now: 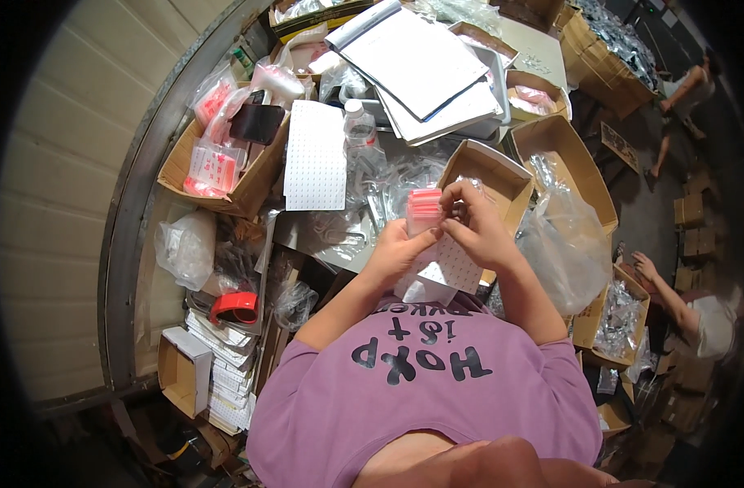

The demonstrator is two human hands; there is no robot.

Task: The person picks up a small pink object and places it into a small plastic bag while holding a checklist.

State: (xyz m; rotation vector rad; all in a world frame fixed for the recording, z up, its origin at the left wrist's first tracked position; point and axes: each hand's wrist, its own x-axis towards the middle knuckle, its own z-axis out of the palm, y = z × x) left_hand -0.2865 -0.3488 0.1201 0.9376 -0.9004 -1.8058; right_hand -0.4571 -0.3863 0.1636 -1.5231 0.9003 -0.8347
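A stack of small clear plastic bags with red bands (425,203) is gripped in my left hand (402,250), its thumb lying across the near end. Close against the stack's right side, my right hand (476,221) has its fingertips pinched together; whatever is between them is too small to make out. Beneath both hands is a white sheet of small labels (456,264), partly covered by them. Loose clear plastic packets (343,236) lie on the table just beyond my left hand.
An open cardboard box (502,175) stands right beyond my hands, with a large clear bag (565,252) beside it. Left are another label sheet (315,154), a bottle (360,126) and a box of red-printed bags (250,195). A clipboard (421,61) lies farther back. People sit at far right.
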